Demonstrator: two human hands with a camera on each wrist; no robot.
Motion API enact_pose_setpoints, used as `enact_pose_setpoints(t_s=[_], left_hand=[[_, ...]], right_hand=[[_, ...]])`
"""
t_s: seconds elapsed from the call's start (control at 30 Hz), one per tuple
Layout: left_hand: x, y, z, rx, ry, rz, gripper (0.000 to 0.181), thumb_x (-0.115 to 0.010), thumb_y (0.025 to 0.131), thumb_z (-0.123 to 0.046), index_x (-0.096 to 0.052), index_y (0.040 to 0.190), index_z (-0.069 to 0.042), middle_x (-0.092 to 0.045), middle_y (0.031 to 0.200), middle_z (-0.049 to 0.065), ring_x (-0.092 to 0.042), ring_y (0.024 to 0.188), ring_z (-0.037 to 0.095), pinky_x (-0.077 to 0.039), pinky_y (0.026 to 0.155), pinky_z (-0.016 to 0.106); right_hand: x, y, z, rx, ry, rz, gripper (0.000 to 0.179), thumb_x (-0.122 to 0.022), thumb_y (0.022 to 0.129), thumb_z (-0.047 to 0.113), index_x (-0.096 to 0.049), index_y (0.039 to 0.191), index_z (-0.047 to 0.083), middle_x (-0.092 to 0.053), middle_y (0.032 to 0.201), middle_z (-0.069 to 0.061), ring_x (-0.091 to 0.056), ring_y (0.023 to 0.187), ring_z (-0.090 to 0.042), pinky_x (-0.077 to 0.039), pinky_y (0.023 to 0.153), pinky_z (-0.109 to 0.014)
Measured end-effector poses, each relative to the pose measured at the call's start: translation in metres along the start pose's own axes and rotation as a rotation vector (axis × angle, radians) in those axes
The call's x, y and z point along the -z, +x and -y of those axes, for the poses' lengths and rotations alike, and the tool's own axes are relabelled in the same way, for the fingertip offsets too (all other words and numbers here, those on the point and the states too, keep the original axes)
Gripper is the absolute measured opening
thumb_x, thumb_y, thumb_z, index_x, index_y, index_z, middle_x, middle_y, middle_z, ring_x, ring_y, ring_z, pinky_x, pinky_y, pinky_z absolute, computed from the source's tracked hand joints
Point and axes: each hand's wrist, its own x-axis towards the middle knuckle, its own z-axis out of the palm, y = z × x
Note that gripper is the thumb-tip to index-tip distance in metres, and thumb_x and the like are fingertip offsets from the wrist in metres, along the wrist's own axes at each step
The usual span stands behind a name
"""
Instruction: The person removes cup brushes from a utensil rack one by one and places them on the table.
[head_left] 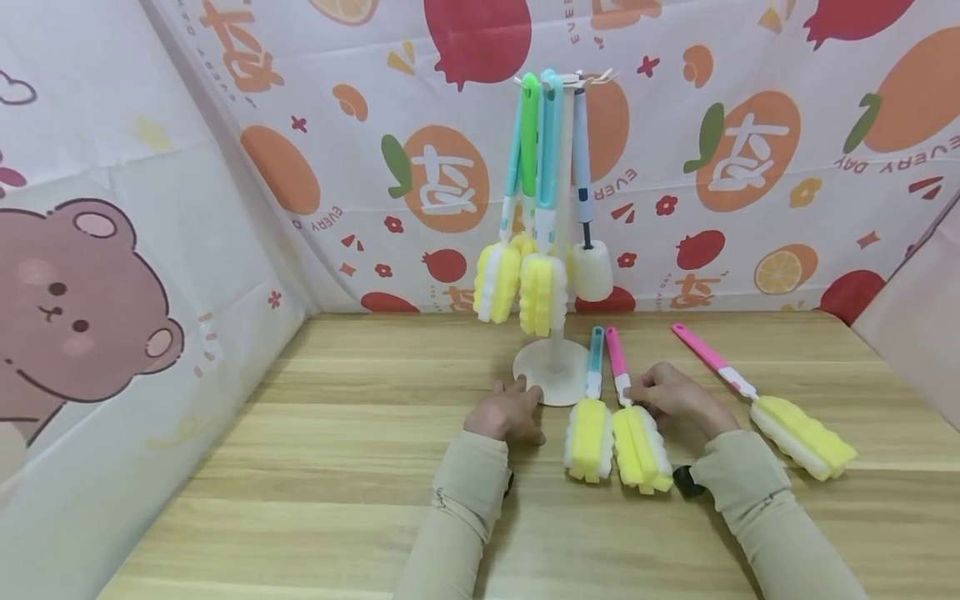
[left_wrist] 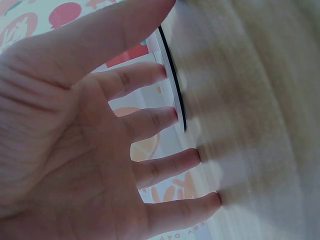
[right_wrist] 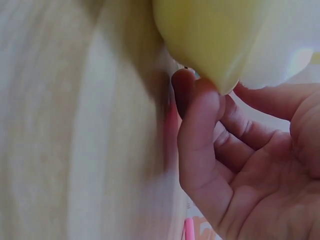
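Note:
My left hand (head_left: 506,413) rests with fingers spread at the near-left edge of a white rack's round base (head_left: 546,375); in the left wrist view some fingertips touch the base's rim (left_wrist: 172,75), others the tabletop. With curled fingers my right hand (head_left: 678,398) pinches a pink-handled sponge brush (head_left: 637,446) near its neck, where handle meets yellow-and-white sponge. That brush lies on the table; its sponge (right_wrist: 210,40) hides part of the grip in the right wrist view. Just left of it lies a teal-handled sponge brush (head_left: 590,437), near the base.
Several brushes hang from the rack's hooks, including a green-handled one (head_left: 529,142), a teal-handled one (head_left: 547,167) and a pale-blue-handled one with a white sponge (head_left: 592,271). Another pink-handled brush (head_left: 798,433) lies at the right. Fruit-print cloth (head_left: 660,167) stands behind the wooden table (head_left: 337,475).

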Motion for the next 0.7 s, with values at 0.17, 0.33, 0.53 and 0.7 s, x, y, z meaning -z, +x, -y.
enact_pose_setpoints(t_s=[0.17, 0.33, 0.53, 0.7], left_hand=[[-0.0007, -0.0007, 0.0002, 0.002, -0.012, -0.01, 0.053, -0.08, 0.089, -0.025, -0.057, 0.136, -0.013, -0.025, 0.165, 0.015, -0.03, 0.14, 0.04, -0.044, 0.101, 0.054], [-0.002, -0.0004, 0.0008, -0.001, -0.004, -0.023, 0.052, -0.081, 0.088, -0.025, -0.058, 0.134, -0.014, -0.026, 0.165, 0.014, -0.03, 0.141, 0.04, -0.044, 0.102, 0.054], [-0.0014, -0.0001, 0.0002, 0.001, 0.009, -0.021, 0.053, -0.08, 0.089, -0.026, -0.057, 0.135, -0.014, -0.026, 0.165, 0.015, -0.029, 0.141, 0.041, -0.043, 0.103, 0.055], [-0.0015, -0.0007, -0.001, 0.001, 0.011, -0.023, 0.054, -0.08, 0.088, -0.026, -0.057, 0.136, -0.013, -0.026, 0.164, 0.015, -0.029, 0.142, 0.041, -0.043, 0.103, 0.055]], right_hand=[[-0.0007, 0.0003, -0.0007, 0.002, 0.017, -0.001, 0.034, -0.058, 0.102, 0.01, -0.056, 0.068, 0.01, -0.05, 0.063, 0.002, -0.048, 0.056, -0.009, -0.044, 0.052, -0.023], [-0.0004, 0.0025, -0.0021, -0.022, 0.014, 0.0, 0.034, -0.057, 0.102, 0.01, -0.057, 0.068, 0.011, -0.049, 0.062, 0.002, -0.047, 0.056, -0.009, -0.043, 0.053, -0.022], [-0.0004, 0.0035, -0.0027, -0.038, 0.001, -0.006, 0.032, -0.057, 0.102, 0.01, -0.059, 0.069, 0.009, -0.05, 0.062, 0.002, -0.047, 0.057, -0.009, -0.043, 0.053, -0.023], [-0.0006, 0.0027, -0.002, -0.037, 0.005, -0.01, 0.033, -0.057, 0.102, 0.011, -0.058, 0.069, 0.01, -0.048, 0.062, 0.002, -0.046, 0.056, -0.009, -0.042, 0.052, -0.022]])
